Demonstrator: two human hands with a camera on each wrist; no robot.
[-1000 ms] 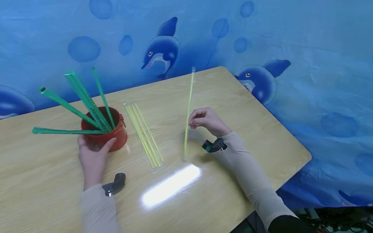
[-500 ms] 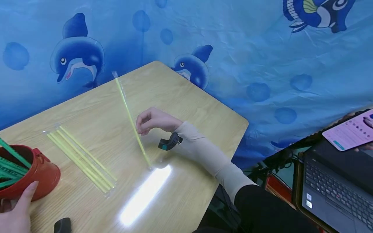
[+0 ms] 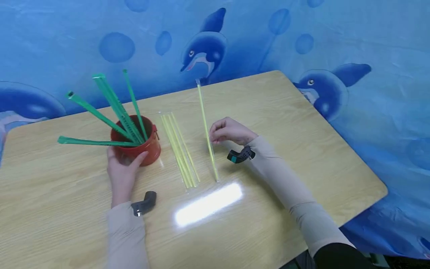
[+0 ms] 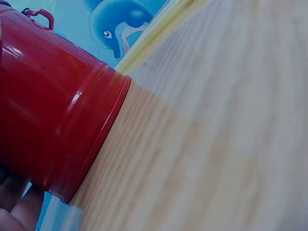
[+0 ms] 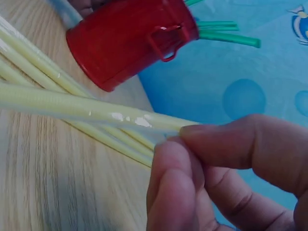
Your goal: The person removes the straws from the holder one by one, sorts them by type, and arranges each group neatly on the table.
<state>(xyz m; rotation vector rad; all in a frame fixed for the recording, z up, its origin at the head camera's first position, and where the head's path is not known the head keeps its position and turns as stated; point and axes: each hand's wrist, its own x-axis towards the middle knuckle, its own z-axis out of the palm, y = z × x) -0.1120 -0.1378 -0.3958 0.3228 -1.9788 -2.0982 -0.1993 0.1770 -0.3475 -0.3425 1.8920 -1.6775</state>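
My left hand [image 3: 122, 177] grips the low side of a small red metal pail [image 3: 152, 153], thumb toward the right. Several slim green-wrapped sticks [image 3: 117, 108] stand in it and fan out over the rim. Between thumb and fingertips, my right hand [image 3: 231, 131] pinches one thin yellow drinking straw [image 3: 203, 112] in a clear wrapper. Its top leans left, away from me. The right wrist view shows this pinched straw [image 5: 96, 107] crossing in front of the others. To the left of it, several wrapped yellow straws [image 3: 175, 151] lie side by side on the table.
The wooden table [image 3: 268, 209] has its far edge and rounded right corner in view. A blue curtain [image 3: 242, 45] with dolphins hangs behind it. Black bands are on my left wrist [image 3: 144, 203] and right wrist [image 3: 242, 154].
The head view swung right, showing a laptop and phone, then back. The pinched straw tipped from leaning right to leaning left and came closer to the row. My left hand stayed on the pail.
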